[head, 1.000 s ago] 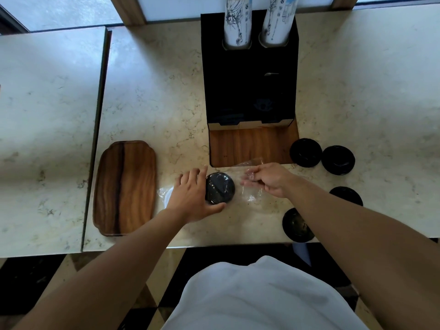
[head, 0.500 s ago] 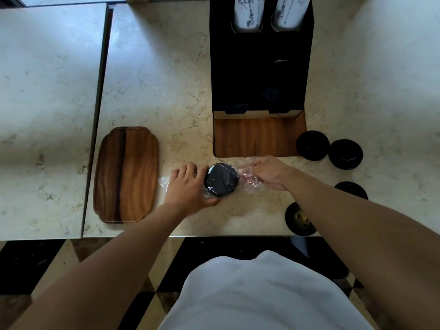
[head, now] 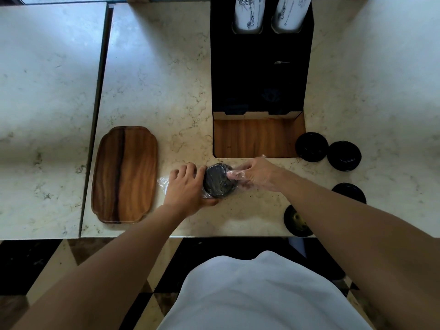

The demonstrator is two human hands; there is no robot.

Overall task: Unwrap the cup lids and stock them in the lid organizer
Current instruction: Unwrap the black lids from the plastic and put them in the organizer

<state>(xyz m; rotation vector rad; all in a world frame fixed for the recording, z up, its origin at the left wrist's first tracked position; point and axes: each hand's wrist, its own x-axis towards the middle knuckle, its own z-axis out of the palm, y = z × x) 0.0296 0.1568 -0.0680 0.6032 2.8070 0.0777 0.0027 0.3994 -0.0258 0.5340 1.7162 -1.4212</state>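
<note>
A stack of black cup lids [head: 217, 181] in clear plastic wrap [head: 163, 181] lies on the marble counter, just in front of the black lid organizer [head: 260, 75] with its wooden base [head: 258, 139]. My left hand [head: 187, 186] grips the stack from the left, thumb under it. My right hand [head: 253, 173] pinches the wrap at the stack's right side, the film stretched over my fingers. Several loose black lids lie to the right: two [head: 311, 146] [head: 344, 156] beside the organizer and two [head: 348, 192] [head: 296, 220] near the counter's front edge, partly hidden by my right forearm.
A wooden tray [head: 125, 173] sits on the counter left of my hands. Two white printed cup stacks [head: 248, 14] [head: 291, 13] stand in the top of the organizer. A seam [head: 98, 96] separates this counter from a second one on the left. The front edge runs just below my wrists.
My right hand has closed in on the stack's right side and now pinches the wrap over the lids. My left hand keeps its grip. The camera has shifted slightly.
</note>
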